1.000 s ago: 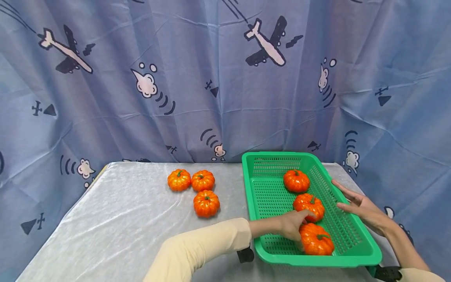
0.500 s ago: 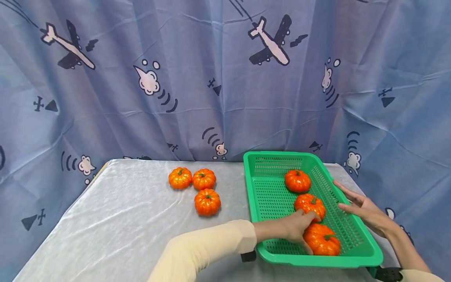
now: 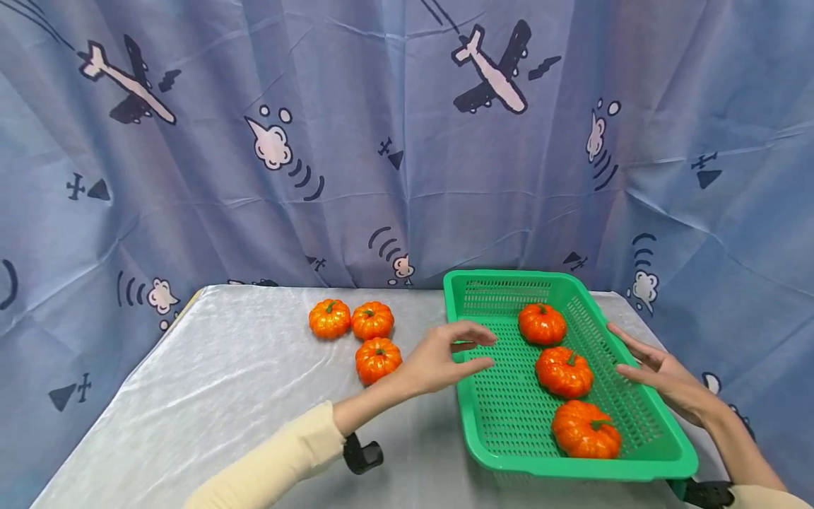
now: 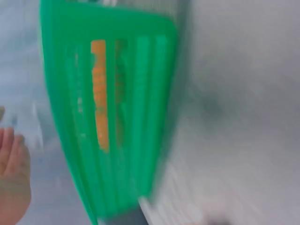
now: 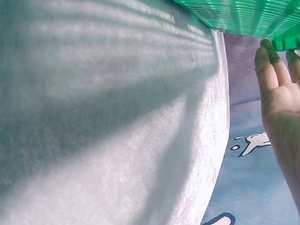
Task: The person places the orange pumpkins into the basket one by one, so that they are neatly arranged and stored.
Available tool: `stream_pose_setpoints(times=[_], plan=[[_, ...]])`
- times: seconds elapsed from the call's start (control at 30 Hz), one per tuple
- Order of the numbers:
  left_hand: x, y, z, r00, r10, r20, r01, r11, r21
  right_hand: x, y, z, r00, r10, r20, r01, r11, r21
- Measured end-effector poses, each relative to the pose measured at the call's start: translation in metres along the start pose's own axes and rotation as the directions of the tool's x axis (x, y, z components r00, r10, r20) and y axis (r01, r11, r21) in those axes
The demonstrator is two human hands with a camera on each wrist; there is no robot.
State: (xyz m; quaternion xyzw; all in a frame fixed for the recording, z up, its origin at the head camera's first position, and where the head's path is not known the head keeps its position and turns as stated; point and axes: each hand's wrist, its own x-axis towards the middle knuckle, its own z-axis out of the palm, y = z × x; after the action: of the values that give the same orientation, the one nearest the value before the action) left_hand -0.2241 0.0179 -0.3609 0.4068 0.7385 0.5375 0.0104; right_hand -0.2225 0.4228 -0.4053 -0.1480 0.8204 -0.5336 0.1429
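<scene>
My left hand (image 3: pixel 439 359) hangs over the left rim of the green plastic basket (image 3: pixel 467 403), fingers loosely bent, thumb apart, nothing between them. Part of that hand (image 4: pixel 14 173) shows at the left edge of the blurred left wrist view. My right hand (image 3: pixel 668 382) is at the basket's right rim, thumb lying over it; in the right wrist view its straight fingers (image 5: pixel 267 70) reach up to the rim. Inside the basket, three orange toy pumpkins, far (image 3: pixel 542 324), middle (image 3: pixel 564 372) and near (image 3: pixel 585 430), form a row along the right side.
Three more toy pumpkins, left (image 3: pixel 329 319), right (image 3: pixel 372 321) and front (image 3: pixel 378 359), sit close together on the white cloth-covered table (image 3: pixel 222 396), left of the basket. A blue curtain (image 3: pixel 343 141) with airplane prints hangs behind the table.
My left hand has let go of the near pumpkin and moved left, out to the basket's left rim. That pumpkin shifted slightly right. My right hand has stayed at the right rim.
</scene>
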Motion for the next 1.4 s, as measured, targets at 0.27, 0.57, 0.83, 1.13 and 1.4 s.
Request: stream_pose_setpoints(times=[0.27, 0.57, 0.83, 1.13, 1.4], plan=[[-0.066, -0.042, -0.071, 0.991, -0.135, 0.004, 0.135, 0.985, -0.112, 0.0, -0.001, 0.001, 1.0, -0.002, -0.004, 0.002, 1.0, -0.026], [-0.113, -0.079, -0.105, 0.971, -0.223, -0.081, 0.215, 0.972, -0.099, -0.001, 0.002, 0.002, 1.0, -0.007, -0.015, 0.007, 1.0, -0.006], [-0.124, -0.101, -0.113, 0.952, -0.285, -0.115, 0.265, 0.951, -0.158, 0.0, 0.002, 0.002, 1.0, -0.018, -0.022, 0.017, 0.999, -0.027], [-0.121, -0.117, -0.107, 0.954, -0.3, -0.013, 0.291, 0.933, -0.214, 0.0, 0.003, 0.002, 1.0, -0.022, -0.014, 0.022, 0.999, -0.038], [-0.109, -0.124, -0.099, 0.947, -0.321, -0.011, 0.317, 0.94, -0.128, 0.001, 0.003, 0.001, 1.0, -0.015, -0.023, 0.014, 1.0, -0.026]])
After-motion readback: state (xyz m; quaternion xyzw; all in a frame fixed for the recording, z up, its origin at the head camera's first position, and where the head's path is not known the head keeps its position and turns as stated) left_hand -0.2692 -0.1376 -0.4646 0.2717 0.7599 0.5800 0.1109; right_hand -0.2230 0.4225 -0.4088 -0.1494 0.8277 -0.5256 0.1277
